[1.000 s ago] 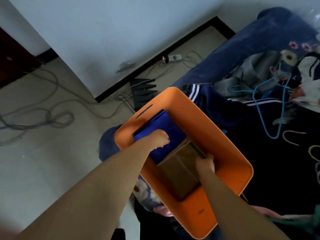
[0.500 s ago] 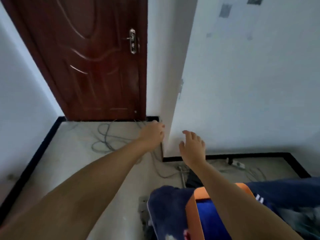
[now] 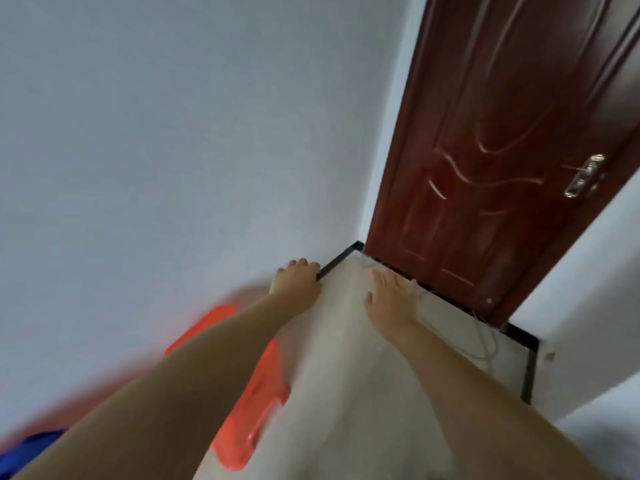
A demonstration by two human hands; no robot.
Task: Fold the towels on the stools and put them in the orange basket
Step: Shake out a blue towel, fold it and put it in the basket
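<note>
My left hand (image 3: 296,280) and my right hand (image 3: 391,296) are stretched out in front of me above the floor, and both hold nothing. The left hand's fingers hang loosely curled, while the right hand's fingers are nearly straight. Under my left forearm lies a blurred orange-red plastic thing (image 3: 249,393) with a slot in it; I cannot tell whether it is a stool or the basket. A blurred blue patch (image 3: 27,448) shows at the bottom left corner. No towel can be made out clearly.
A dark red door (image 3: 485,168) with a metal handle (image 3: 585,174) stands ahead on the right. White walls (image 3: 173,133) close in on the left and right. Pale floor (image 3: 346,393) with a thin cable (image 3: 485,344) runs to the door.
My hands left the basket with the blue and brown towels and rose empty. The view swung up and to the left; the door now stands on the right and the picture is blurred.
</note>
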